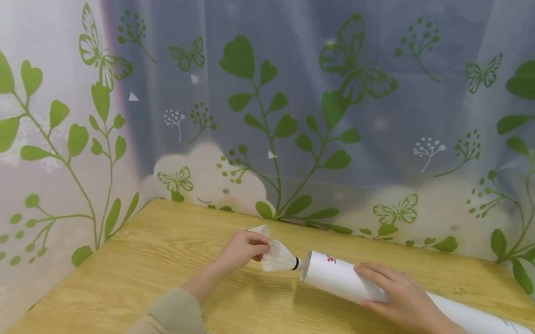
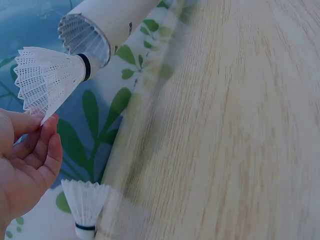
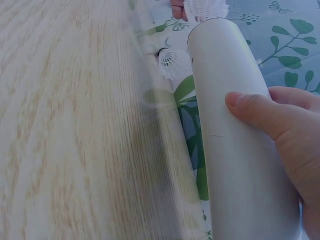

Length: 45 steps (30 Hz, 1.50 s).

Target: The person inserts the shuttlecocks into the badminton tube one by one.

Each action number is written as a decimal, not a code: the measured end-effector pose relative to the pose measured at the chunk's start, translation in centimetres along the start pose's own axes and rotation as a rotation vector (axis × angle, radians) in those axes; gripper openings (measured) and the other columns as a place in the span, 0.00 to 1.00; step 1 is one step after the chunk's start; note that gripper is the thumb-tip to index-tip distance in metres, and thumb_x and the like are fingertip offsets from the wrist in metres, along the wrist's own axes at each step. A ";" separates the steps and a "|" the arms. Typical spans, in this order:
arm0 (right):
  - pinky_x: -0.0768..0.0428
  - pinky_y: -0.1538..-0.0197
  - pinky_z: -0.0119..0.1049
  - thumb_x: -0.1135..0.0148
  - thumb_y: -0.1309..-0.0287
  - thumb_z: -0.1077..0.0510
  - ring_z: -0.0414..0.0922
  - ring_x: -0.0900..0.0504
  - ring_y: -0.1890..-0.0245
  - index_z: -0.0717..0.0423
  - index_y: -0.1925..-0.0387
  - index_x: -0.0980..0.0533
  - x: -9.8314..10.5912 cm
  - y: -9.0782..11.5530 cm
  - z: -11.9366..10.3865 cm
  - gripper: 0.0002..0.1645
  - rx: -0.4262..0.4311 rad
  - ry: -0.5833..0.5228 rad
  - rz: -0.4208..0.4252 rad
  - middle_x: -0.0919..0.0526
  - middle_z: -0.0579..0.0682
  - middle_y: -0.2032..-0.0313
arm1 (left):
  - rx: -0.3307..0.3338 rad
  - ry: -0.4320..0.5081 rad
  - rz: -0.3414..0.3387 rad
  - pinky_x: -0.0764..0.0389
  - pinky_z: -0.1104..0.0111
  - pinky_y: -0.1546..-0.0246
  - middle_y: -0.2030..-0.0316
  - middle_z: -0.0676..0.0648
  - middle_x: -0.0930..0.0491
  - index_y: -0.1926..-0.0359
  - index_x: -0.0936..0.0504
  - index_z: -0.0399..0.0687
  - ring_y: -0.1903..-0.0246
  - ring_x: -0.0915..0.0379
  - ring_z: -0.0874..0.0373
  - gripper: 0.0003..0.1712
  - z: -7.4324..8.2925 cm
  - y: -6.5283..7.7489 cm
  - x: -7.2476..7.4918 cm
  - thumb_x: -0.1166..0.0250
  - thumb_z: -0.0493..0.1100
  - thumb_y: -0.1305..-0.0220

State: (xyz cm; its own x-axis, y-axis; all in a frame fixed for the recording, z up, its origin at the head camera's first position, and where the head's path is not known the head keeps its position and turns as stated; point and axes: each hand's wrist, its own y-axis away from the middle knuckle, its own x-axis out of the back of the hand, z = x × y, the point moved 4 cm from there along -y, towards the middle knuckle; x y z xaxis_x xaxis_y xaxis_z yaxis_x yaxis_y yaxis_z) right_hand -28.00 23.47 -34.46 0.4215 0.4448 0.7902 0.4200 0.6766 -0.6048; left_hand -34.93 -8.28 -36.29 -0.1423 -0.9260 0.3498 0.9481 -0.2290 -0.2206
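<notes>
My left hand (image 1: pixel 244 248) pinches the skirt rim of a white shuttlecock (image 1: pixel 281 258) between thumb and fingertips. Its cork, with a dark band, points right, right at the open mouth of a long white tube (image 1: pixel 334 274). White mesh of a shuttlecock skirt shows inside that mouth in the left wrist view. My right hand (image 1: pixel 403 295) grips the tube around its middle, thumb (image 3: pixel 250 107) along the near side. A second shuttlecock (image 2: pixel 85 205) lies on its side by the table's far edge, mostly hidden behind my left hand in the head view.
The wood-grain table (image 1: pixel 161 276) lies under both hands. A curtain (image 1: pixel 274 107) printed with green leaves and butterflies hangs along its far edge, and another patterned sheet (image 1: pixel 37 190) borders it on the left. The tube's far end reaches toward the table's right side.
</notes>
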 end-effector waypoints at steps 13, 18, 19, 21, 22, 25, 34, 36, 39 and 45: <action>0.22 0.61 0.47 0.25 0.63 0.49 0.47 0.22 0.53 0.50 0.43 0.27 0.1 -0.1 -0.1 0.40 -0.017 0.006 -0.013 0.23 0.47 0.47 | -0.030 0.042 -0.042 0.20 0.66 0.71 0.70 0.40 0.18 0.61 0.20 0.29 0.78 0.26 0.62 0.09 1.2 -0.6 -3.8 0.38 0.32 0.41; 0.23 0.60 0.47 0.24 0.64 0.49 0.47 0.22 0.52 0.49 0.43 0.27 0.0 -0.1 0.1 0.40 -0.038 -0.006 -0.013 0.23 0.48 0.47 | -0.033 0.083 0.006 0.20 0.68 0.73 0.74 0.43 0.19 0.67 0.21 0.29 0.80 0.27 0.63 0.05 1.1 -0.6 -4.5 0.36 0.31 0.44; 0.23 0.61 0.47 0.24 0.64 0.49 0.47 0.22 0.52 0.49 0.43 0.27 -0.1 -0.1 0.1 0.40 -0.037 -0.008 -0.011 0.23 0.48 0.47 | -0.043 0.084 0.012 0.20 0.68 0.73 0.75 0.43 0.19 0.67 0.21 0.29 0.79 0.27 0.64 0.05 1.1 -0.6 -4.6 0.36 0.30 0.44; 0.23 0.61 0.47 0.24 0.64 0.49 0.46 0.22 0.52 0.48 0.43 0.27 -0.1 -0.1 0.1 0.41 -0.036 -0.007 -0.009 0.23 0.47 0.47 | -0.055 0.076 0.019 0.20 0.66 0.71 0.75 0.45 0.20 0.68 0.20 0.29 0.79 0.28 0.64 0.04 1.0 -0.5 -4.8 0.35 0.30 0.45; 0.23 0.61 0.47 0.24 0.64 0.48 0.46 0.22 0.52 0.48 0.43 0.27 -0.1 -0.1 0.2 0.41 -0.034 -0.007 -0.007 0.23 0.47 0.47 | -0.061 0.069 0.022 0.20 0.64 0.71 0.76 0.45 0.21 0.69 0.20 0.30 0.78 0.28 0.64 0.04 1.0 -0.4 -4.8 0.35 0.30 0.45; 0.23 0.61 0.47 0.24 0.64 0.48 0.46 0.22 0.52 0.48 0.43 0.27 -0.1 -0.1 0.1 0.40 -0.030 -0.007 -0.004 0.23 0.46 0.47 | -0.084 0.031 0.025 0.20 0.63 0.71 0.77 0.46 0.21 0.70 0.19 0.31 0.78 0.28 0.63 0.03 0.9 -0.4 -4.9 0.35 0.30 0.45; 0.24 0.60 0.47 0.25 0.63 0.49 0.47 0.22 0.52 0.49 0.43 0.27 0.4 -0.3 0.0 0.40 -0.041 -0.014 -0.002 0.22 0.50 0.48 | -0.103 0.000 0.033 0.20 0.60 0.72 0.77 0.47 0.20 0.70 0.18 0.34 0.78 0.25 0.59 0.03 0.9 -0.3 -5.3 0.35 0.32 0.45; 0.24 0.60 0.47 0.24 0.64 0.49 0.47 0.22 0.53 0.49 0.43 0.27 0.5 -0.4 0.0 0.40 -0.040 -0.016 0.000 0.22 0.49 0.48 | -0.112 0.027 0.026 0.20 0.60 0.72 0.76 0.44 0.19 0.70 0.18 0.32 0.78 0.24 0.56 0.03 0.9 -0.4 -5.5 0.35 0.31 0.45; 0.23 0.60 0.46 0.24 0.65 0.51 0.47 0.22 0.53 0.49 0.43 0.27 0.5 -0.4 0.0 0.41 -0.043 -0.022 0.000 0.23 0.47 0.47 | -0.136 0.042 0.020 0.20 0.63 0.74 0.75 0.40 0.19 0.71 0.19 0.30 0.77 0.22 0.51 0.03 1.5 0.0 -5.7 0.36 0.29 0.46; 0.23 0.60 0.47 0.23 0.65 0.52 0.47 0.22 0.53 0.50 0.44 0.27 0.7 -0.5 -0.2 0.41 -0.022 -0.022 0.017 0.22 0.49 0.48 | -0.128 0.005 0.020 0.23 0.72 0.75 0.73 0.43 0.18 0.70 0.17 0.33 0.76 0.23 0.57 0.02 1.5 0.0 -6.7 0.35 0.30 0.45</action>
State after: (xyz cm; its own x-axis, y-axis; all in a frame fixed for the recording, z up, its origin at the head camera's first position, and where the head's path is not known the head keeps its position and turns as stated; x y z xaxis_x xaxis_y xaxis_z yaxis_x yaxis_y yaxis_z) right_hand -27.76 23.32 -33.63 0.4115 0.4688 0.7816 0.4309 0.6556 -0.6201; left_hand -33.52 -1.66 -37.24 -0.1255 -0.9320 0.3399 0.9067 -0.2468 -0.3419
